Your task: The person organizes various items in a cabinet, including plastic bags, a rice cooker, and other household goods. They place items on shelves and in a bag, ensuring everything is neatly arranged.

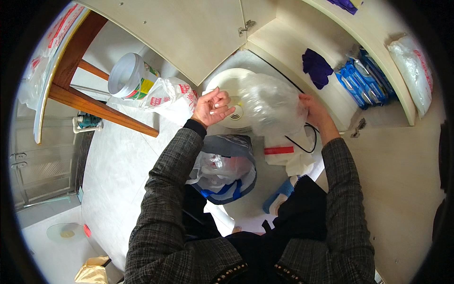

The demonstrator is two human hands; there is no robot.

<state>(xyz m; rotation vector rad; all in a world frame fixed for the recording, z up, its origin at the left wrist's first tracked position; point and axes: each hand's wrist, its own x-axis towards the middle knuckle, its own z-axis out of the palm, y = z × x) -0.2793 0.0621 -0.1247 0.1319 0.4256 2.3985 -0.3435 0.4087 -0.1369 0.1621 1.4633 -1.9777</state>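
My right hand (310,108) grips the right edge of a crumpled clear plastic bag (271,106), which bulges out to the left. My left hand (214,106) is raised with its palm up, fingers loosely curled and partly apart, and nothing visible in it. Behind both hands is a round white object (227,78) with dark curved slots near its middle; the bag covers its right part. Below, between my arms, a grey tote bag (254,177) with blue handles stands open, with clear plastic bags (225,167) inside it.
A white plastic bag (166,97) with red print lies beside a plastic tub (122,76) on the left. Wooden table legs (106,110) stand nearby. An open cabinet on the right holds a dark purple cloth (316,68) and blue packets (365,80). A black cable (314,140) loops near my right forearm.
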